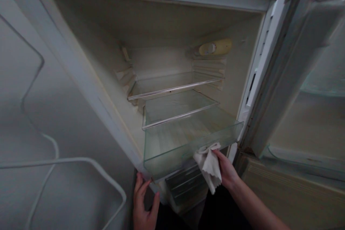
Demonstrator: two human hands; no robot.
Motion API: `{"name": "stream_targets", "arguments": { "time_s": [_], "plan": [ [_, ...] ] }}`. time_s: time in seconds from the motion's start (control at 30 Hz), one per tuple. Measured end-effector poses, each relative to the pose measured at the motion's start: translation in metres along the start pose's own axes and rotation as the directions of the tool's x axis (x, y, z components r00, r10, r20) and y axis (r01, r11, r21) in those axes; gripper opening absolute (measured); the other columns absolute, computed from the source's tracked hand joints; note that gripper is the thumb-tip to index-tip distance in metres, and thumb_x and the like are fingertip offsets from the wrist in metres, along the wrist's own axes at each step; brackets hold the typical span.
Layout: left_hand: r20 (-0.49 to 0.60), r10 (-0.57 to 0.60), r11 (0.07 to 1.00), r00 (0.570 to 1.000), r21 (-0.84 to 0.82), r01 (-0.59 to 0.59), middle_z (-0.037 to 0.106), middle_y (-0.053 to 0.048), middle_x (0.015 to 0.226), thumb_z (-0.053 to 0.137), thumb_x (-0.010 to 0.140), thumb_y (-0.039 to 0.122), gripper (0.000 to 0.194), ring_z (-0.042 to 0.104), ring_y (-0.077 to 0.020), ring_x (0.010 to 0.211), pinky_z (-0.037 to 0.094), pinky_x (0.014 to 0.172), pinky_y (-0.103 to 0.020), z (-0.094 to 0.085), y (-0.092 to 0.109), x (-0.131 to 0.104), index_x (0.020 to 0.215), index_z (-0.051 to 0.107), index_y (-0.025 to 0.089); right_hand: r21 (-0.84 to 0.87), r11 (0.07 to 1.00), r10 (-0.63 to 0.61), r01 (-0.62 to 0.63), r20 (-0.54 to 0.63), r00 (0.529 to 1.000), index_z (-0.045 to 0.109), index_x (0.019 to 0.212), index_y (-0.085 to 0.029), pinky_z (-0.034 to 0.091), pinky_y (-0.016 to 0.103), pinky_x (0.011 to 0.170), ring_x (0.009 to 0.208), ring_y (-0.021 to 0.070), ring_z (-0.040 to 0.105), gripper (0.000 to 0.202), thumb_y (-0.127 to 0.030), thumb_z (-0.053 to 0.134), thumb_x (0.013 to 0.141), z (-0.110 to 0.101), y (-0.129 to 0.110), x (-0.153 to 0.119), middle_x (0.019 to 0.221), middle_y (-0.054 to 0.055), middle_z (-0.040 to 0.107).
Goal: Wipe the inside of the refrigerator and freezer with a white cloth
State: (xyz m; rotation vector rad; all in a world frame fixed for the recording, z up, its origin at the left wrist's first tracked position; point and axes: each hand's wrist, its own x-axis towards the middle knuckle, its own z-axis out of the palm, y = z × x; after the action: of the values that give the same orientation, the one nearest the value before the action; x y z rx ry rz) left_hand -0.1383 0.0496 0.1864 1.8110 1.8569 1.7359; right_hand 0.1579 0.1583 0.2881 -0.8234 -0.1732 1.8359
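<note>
The refrigerator compartment (159, 18) stood open, with its door (285, 90) swung out on the right side. The transparent drawer (172, 156) occupied the lowest level of the compartment, its front panel facing the person. The right hand (228, 172) pinched a white cloth (208, 165) between thumb and fingers; the cloth lay at the right-hand part of the front panel, and its loose end hung below the panel's lower edge. The left hand (145, 203) was positioned near the drawer's lower left corner, beside the cabinet frame, with fingers spread and slightly bent. Whether its fingertips touched the frame could not be determined. Above the drawer, an upper glass shelf (172, 82) and a lower glass shelf (178, 106) were fitted one over the other. A yellowed housing (222, 46) was mounted on the right inner wall.
</note>
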Motion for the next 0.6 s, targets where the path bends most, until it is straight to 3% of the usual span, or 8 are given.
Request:
{"name": "stream_targets", "arguments": {
  "time_s": [0.17,0.33,0.5,0.6],
  "plan": [
    [0.024,-0.031,0.988,0.999,-0.151,0.034,0.030,-0.016,0.168,0.066,0.092,0.033,0.061,0.037,-0.0352,0.152,0.042,0.120,-0.055,-0.007,0.008,-0.003,0.147,0.042,0.028,-0.004,1.000,-0.023,0.023,-0.050,0.999,0.067,0.112,-0.022,0.065,0.036,0.082,0.088,0.0258,0.078,0.035,-0.022,0.076,0.078,-0.027,0.008,-0.032,0.098,0.006,0.079],
    [-0.010,0.026,0.978,1.000,-0.209,-0.027,0.037,-0.018,0.164,0.077,0.081,0.048,0.084,0.038,-0.0423,0.150,0.046,0.115,-0.061,-0.013,0.037,0.002,0.153,0.040,0.025,-0.048,0.999,0.000,-0.006,-0.124,0.992,0.067,0.120,-0.021,0.062,0.039,0.092,0.101,0.0299,0.076,0.058,-0.027,0.087,0.066,-0.053,0.012,-0.061,0.107,0.007,0.079],
    [-0.037,0.136,0.974,0.990,-0.176,-0.140,0.040,-0.015,0.163,0.081,0.078,0.040,0.084,0.043,-0.0438,0.146,0.047,0.112,-0.066,-0.017,0.066,0.008,0.152,0.043,0.031,-0.392,0.917,-0.128,0.078,-0.103,0.986,0.075,0.107,-0.022,0.052,0.041,0.109,0.122,0.0319,0.067,0.057,-0.050,0.091,0.060,-0.082,-0.005,-0.076,0.118,0.006,0.077],
    [0.004,0.268,0.958,0.964,-0.103,-0.266,0.033,-0.018,0.166,0.077,0.081,0.041,0.077,0.038,-0.0435,0.150,0.042,0.115,-0.068,-0.020,0.075,0.015,0.149,0.046,0.027,-0.666,0.745,0.006,-0.035,-0.046,0.999,0.079,0.096,-0.021,0.051,0.044,0.107,0.116,0.0333,0.069,0.050,-0.055,0.090,0.060,-0.082,-0.031,-0.088,0.117,0.008,0.077]
  ]
}}
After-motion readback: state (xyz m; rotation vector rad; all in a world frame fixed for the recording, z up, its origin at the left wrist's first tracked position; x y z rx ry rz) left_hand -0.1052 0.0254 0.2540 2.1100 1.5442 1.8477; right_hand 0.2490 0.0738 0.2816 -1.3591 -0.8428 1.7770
